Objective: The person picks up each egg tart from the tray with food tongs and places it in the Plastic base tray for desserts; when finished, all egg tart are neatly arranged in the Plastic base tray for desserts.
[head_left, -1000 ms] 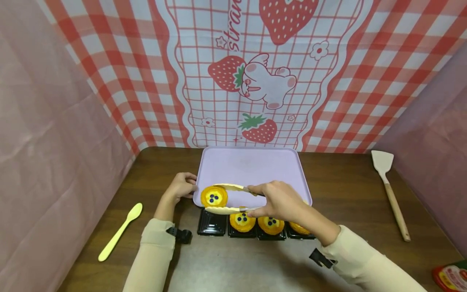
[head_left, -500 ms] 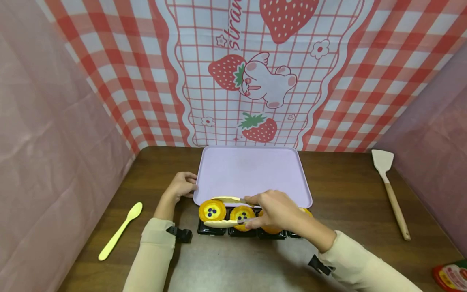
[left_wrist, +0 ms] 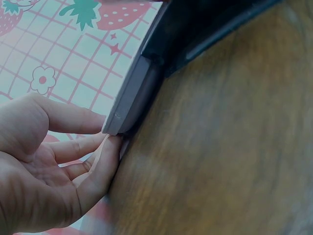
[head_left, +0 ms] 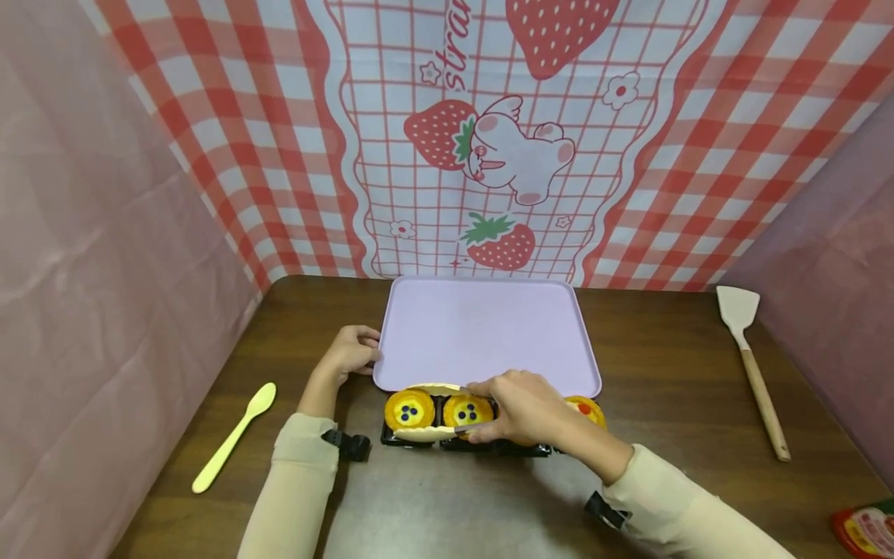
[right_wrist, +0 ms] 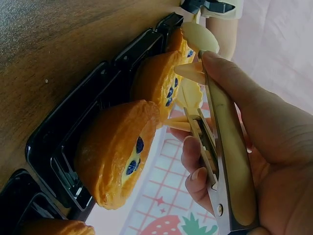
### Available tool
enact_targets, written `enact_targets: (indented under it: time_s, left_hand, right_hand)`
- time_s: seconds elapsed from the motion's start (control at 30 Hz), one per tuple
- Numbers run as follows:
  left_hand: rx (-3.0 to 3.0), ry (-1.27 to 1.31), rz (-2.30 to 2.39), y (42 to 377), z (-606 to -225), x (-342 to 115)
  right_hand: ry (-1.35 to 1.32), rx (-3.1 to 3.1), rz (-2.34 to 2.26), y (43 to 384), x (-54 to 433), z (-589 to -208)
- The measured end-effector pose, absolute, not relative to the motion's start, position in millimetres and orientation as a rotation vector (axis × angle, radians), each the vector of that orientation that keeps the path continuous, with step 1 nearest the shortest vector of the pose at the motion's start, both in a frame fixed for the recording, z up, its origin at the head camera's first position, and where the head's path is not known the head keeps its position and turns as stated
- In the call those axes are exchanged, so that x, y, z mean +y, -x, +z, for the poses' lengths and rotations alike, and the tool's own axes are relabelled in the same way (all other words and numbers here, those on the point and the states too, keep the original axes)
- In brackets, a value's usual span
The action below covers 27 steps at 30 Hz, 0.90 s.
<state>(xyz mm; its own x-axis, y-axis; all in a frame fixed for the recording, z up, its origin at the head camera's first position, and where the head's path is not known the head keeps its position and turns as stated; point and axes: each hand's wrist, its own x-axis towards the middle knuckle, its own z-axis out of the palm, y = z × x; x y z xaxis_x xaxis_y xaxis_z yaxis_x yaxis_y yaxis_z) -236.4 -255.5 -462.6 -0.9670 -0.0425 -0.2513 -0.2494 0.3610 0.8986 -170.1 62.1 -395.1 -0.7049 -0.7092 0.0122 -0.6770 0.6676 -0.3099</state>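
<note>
My right hand [head_left: 527,404] grips a pair of metal-handled tongs [right_wrist: 227,156] with pale yellow scalloped ends. Those ends lie on either side of the leftmost egg tart [head_left: 409,410], which is topped with dark berries and sits over a black square plastic base [head_left: 405,443]. A second berry tart [head_left: 466,411] stands beside it, partly framed by the tong arms; a third [right_wrist: 117,152] shows large in the right wrist view. My left hand [head_left: 351,351] pinches the left rim of the lilac tray [head_left: 482,326], with fingers above and below the edge in the left wrist view.
At the row's right end is a tart with a red topping [head_left: 585,409], partly behind the right wrist. A yellow spoon [head_left: 237,435] lies left, a white spatula [head_left: 754,380] with wooden handle right. A red-labelled container [head_left: 866,530] stands at the lower right corner.
The tongs and right hand have come down toward the near side, carrying the berry tart from above the tray's front edge onto the leftmost black base. My left hand stays at the tray rim.
</note>
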Motion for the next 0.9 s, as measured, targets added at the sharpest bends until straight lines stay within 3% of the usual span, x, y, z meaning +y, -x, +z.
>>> enact_targets:
  time_s: [0.43, 0.9]
  left_hand:
    - [2.441, 0.270, 1.650, 238, -460, -252]
    - [2.439, 0.278, 1.655, 238, -464, -254]
  right_hand:
    - [1.129, 2.785, -0.449, 171, 64, -393]
    - [0.838, 2.997, -0.727, 168, 98, -363]
